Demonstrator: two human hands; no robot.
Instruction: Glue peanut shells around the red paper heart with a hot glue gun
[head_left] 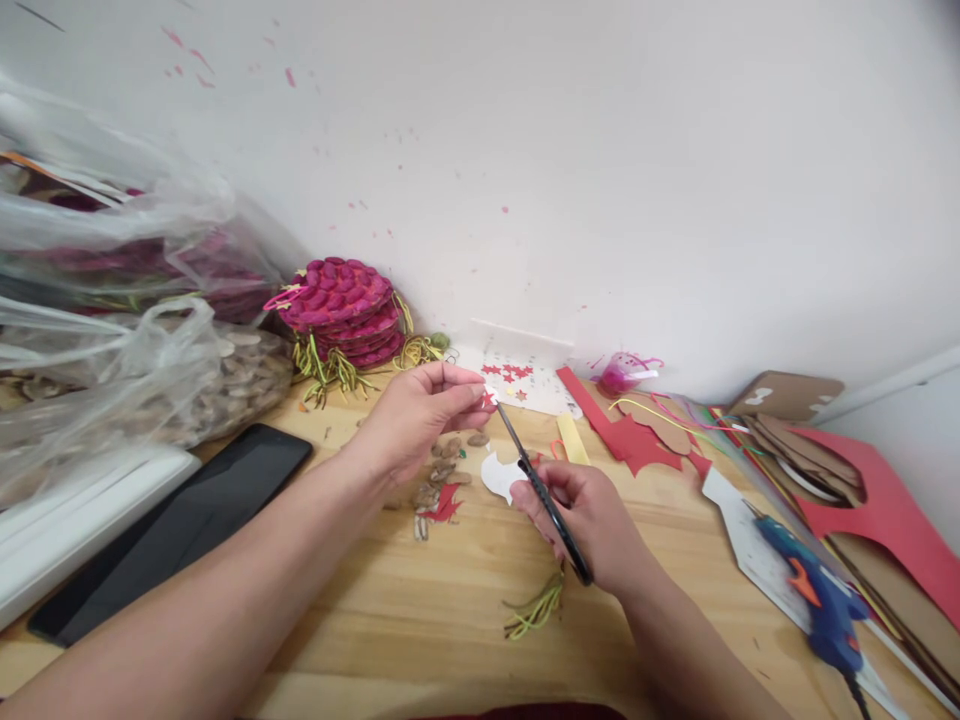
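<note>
My left hand (pixel 433 412) pinches a small star (pixel 488 397), red with white edges, between thumb and fingertips. In my right hand (pixel 581 515) are black-handled scissors (pixel 551 505), their narrow tip pointing at the star. A white paper scrap (pixel 499 477) with a curved edge shows beside my right thumb; whether it is held or lies on the table I cannot tell. Beyond my hands, several little red stars (pixel 510 372) rest on a white sheet (pixel 556 395). Brown seed-like pieces (pixel 442 470) and a red scrap (pixel 442 505) lie below my left hand.
Stacked magenta woven pieces (pixel 341 310) with green tassels stand against the wall. Plastic bags (pixel 150 370) and a black phone (pixel 180 530) occupy the left. At right lie red paper (pixel 637 443), cardboard pieces and a blue glue gun (pixel 814 590). A green tassel (pixel 536 608) lies near the front.
</note>
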